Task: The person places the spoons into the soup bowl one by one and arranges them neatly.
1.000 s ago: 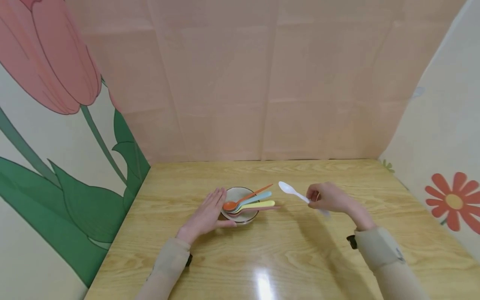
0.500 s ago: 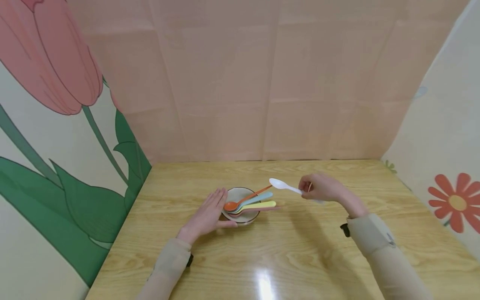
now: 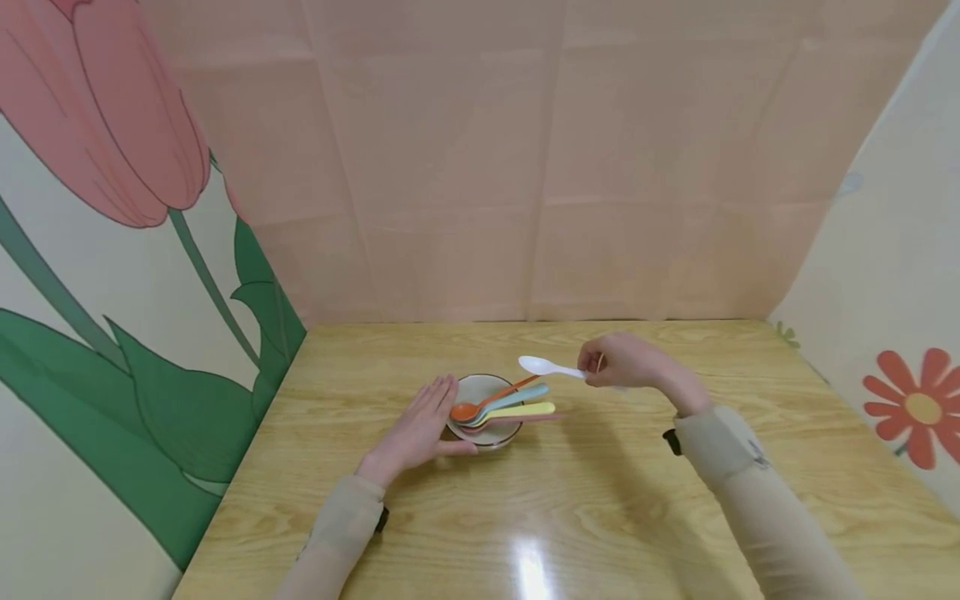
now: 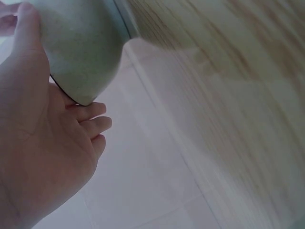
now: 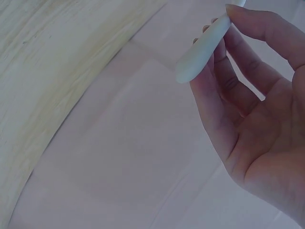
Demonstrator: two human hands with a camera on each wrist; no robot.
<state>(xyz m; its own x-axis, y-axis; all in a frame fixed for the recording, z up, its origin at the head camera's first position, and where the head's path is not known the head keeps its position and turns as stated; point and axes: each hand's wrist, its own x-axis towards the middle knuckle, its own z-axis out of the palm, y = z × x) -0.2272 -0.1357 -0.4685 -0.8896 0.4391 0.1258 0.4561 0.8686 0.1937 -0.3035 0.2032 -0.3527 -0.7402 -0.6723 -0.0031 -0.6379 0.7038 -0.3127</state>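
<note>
A small pale bowl [image 3: 477, 386] with a dark rim sits mid-table in the head view. In it lie an orange spoon [image 3: 464, 412], a light blue spoon [image 3: 531, 392], a yellow spoon [image 3: 528, 410] and a pink-handled one [image 3: 546, 417], handles sticking out to the right. My left hand [image 3: 408, 433] rests against the bowl's left side, fingers straight, thumb along the front; the left wrist view shows fingertips at its rim. My right hand [image 3: 628, 361] pinches a white spoon [image 3: 536, 365] by its handle, above the table; its head overlaps the orange handle's tip.
The wooden table [image 3: 465, 525] reaches back to a pink sheet [image 3: 427, 167]. Walls with a painted tulip [image 3: 142, 125] on the left and a red flower [image 3: 921, 408] on the right flank it.
My right hand has moved left and toward the back with the white spoon, bringing its head near the orange handle. The left hand and the bowl have stayed in place.
</note>
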